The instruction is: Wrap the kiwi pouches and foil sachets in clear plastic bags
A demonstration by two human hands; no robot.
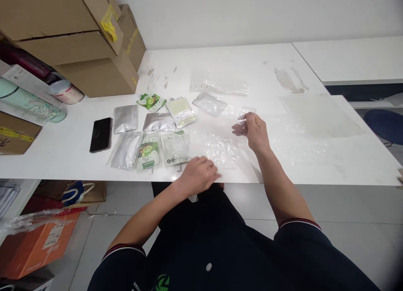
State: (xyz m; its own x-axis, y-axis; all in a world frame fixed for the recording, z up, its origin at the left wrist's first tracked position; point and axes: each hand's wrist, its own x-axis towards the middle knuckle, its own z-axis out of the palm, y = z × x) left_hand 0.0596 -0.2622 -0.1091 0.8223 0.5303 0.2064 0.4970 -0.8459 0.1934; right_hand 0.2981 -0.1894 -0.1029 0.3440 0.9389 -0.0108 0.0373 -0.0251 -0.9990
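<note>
The fingers of your right hand (257,131) were pinching a small clear bag (248,110) to the right of the pale-green labelled pouch (181,112); I couldn't tell whether it joined the crinkled plastic (223,151) nearer you. Your left hand (200,173) was on your side of that pouch, its fingers loosely curled, and I couldn't tell whether they touched anything. The step in hand looked like handling clear film by its edge; the next move, I judged, called for a light grip, since film that thin could cling or fold. A frosted bag (210,103) lay just right of the pouch, a silver packet (158,122) just left, and the phone (100,135) farther left. The counter's (72,165) near edge ran close under your left hand. Your freest sweep was well right of the pouch, over flat clear sheets (321,117); cartons (103,75) closed off the far left.
</note>
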